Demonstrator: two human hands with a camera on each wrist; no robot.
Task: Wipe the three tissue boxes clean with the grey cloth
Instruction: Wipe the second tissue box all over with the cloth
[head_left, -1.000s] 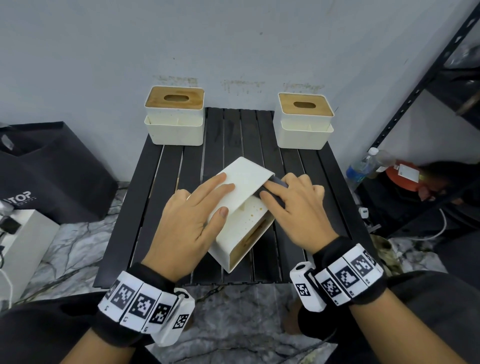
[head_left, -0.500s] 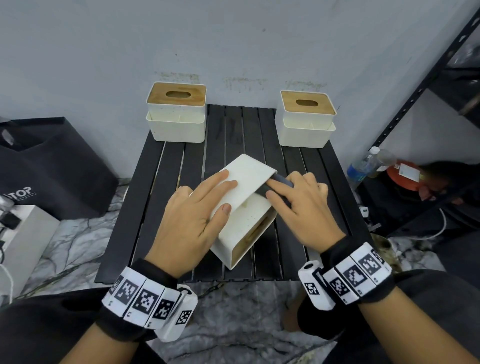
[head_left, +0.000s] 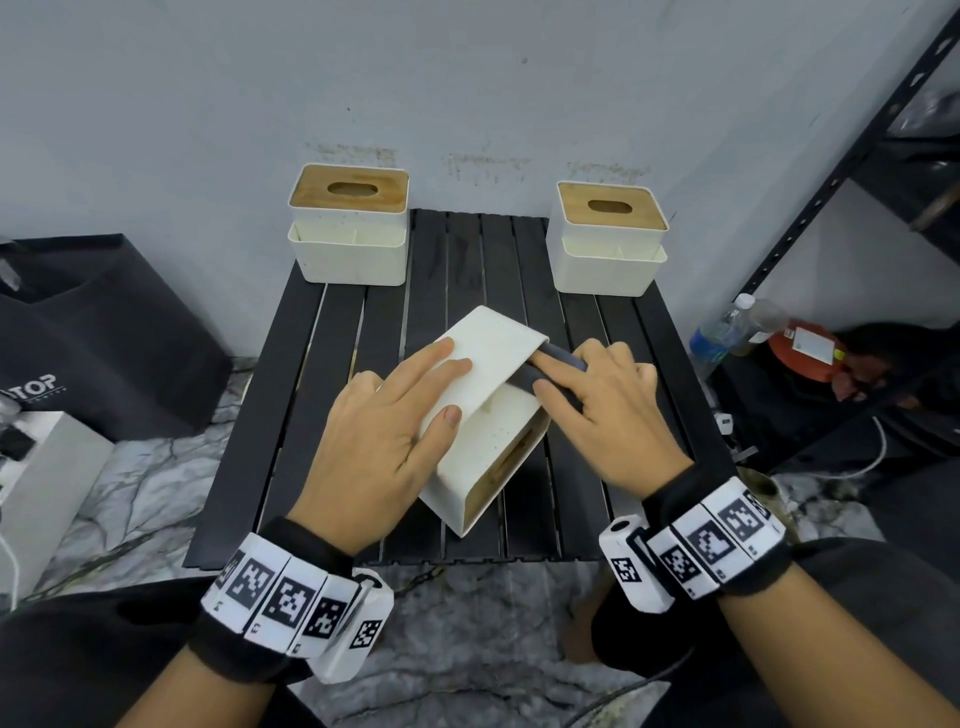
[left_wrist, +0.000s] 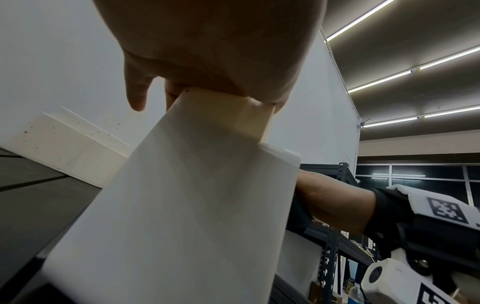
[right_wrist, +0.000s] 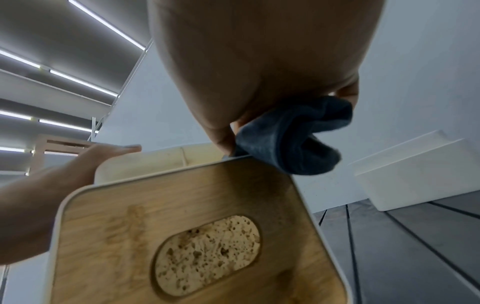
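A cream tissue box (head_left: 496, 364) lies tipped on its side mid-table, its wooden lid (right_wrist: 182, 226) facing me. My left hand (head_left: 451, 382) rests on its upper face with straight fingers, thumb on the near face. My right hand (head_left: 561, 384) presses the grey cloth (head_left: 565, 358) against the box's right edge. In the right wrist view the cloth (right_wrist: 293, 139) is bunched between thumb and fingers. The left wrist view shows the box's pale wall (left_wrist: 194, 205) under my palm. Two more cream boxes stand upright at the back left (head_left: 350, 228) and back right (head_left: 610, 239).
The black slatted table (head_left: 467, 249) stands against a grey wall. A black bag (head_left: 104, 332) and a white box (head_left: 47, 478) sit on the floor to the left. A metal shelf (head_left: 831, 197), a water bottle (head_left: 719, 332) and a red item (head_left: 805, 348) are to the right.
The view has shifted a little. Both hands and the tipped box keep the same places relative to each other.
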